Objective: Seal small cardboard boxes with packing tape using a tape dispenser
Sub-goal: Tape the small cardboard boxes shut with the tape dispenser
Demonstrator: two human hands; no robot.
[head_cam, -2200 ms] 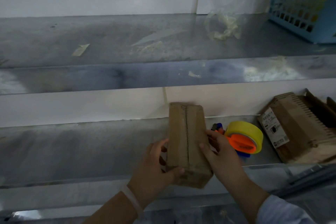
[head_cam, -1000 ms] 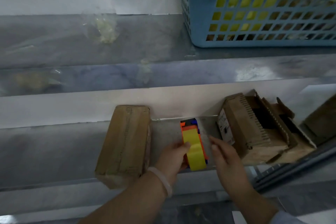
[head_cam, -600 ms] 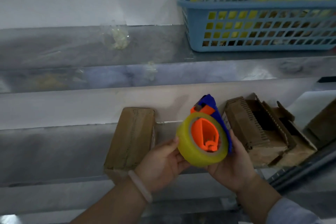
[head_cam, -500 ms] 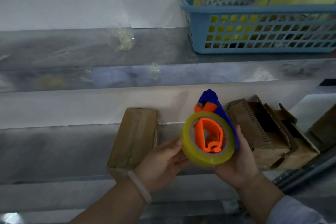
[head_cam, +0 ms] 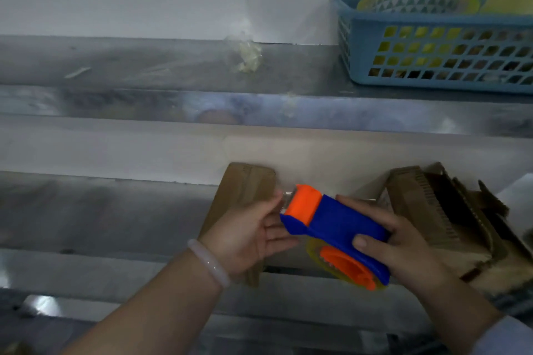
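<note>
Gripping the tape dispenser (head_cam: 340, 223), right hand (head_cam: 403, 251); left hand (head_cam: 248, 235) palm-up at its nose.

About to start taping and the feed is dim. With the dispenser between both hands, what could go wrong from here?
1. Fingers of the left hand sit at the orange front end of the tape dispenser, probably where the cutter is; a slip could nick them.
2. The cardboard box behind that hand has its near end at the edge of the shelf; a bump might tip it off.
</note>
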